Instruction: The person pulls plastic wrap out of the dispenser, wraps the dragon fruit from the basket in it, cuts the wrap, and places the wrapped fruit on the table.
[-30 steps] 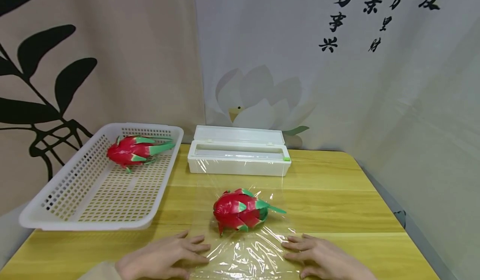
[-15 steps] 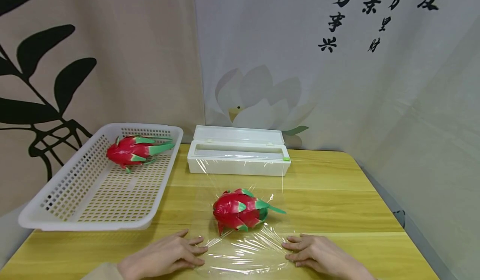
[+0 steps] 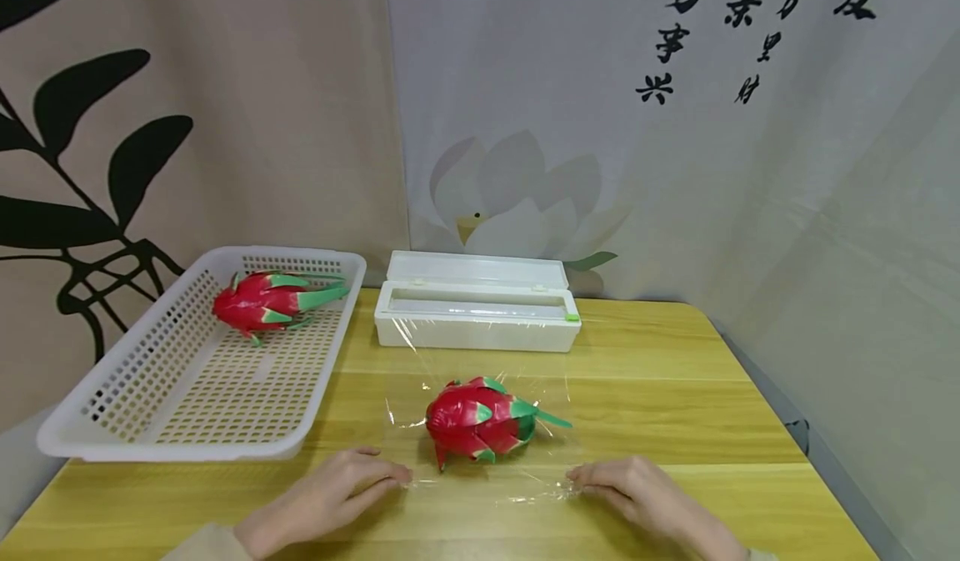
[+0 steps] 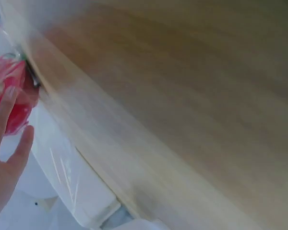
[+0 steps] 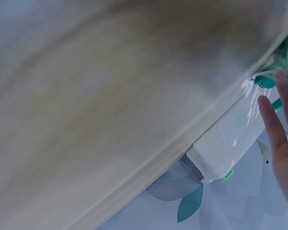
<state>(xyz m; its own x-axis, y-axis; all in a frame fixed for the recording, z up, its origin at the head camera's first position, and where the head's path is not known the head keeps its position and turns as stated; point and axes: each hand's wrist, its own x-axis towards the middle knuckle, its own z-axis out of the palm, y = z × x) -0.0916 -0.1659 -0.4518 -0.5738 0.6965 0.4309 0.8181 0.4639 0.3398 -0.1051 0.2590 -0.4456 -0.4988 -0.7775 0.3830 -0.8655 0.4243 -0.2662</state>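
A red dragon fruit (image 3: 480, 421) with green-tipped scales lies mid-table on a clear sheet of plastic wrap (image 3: 525, 482). The sheet runs back to a white wrap dispenser (image 3: 477, 333) whose lid stands up. At the sheet's near left corner, my left hand (image 3: 337, 490) pinches the film between fingertips and thumb. My right hand (image 3: 641, 494) pinches the near right corner the same way. Both hands are just in front of the fruit, one to each side. In the left wrist view the dragon fruit (image 4: 20, 108) shows behind the left hand's fingers (image 4: 5, 112).
On the left stands a white perforated basket (image 3: 315, 394) with another dragon fruit (image 3: 266, 303) inside. A green cutter tab (image 3: 573, 318) sits at the dispenser's right end. A printed cloth curtain (image 3: 510, 86) hangs behind the wooden table (image 3: 675, 378).
My fingers have gone from spread on the film to pinching its near corners. Both hands have shifted slightly away from me, and the sheet's near edge has come up closer to the fruit.
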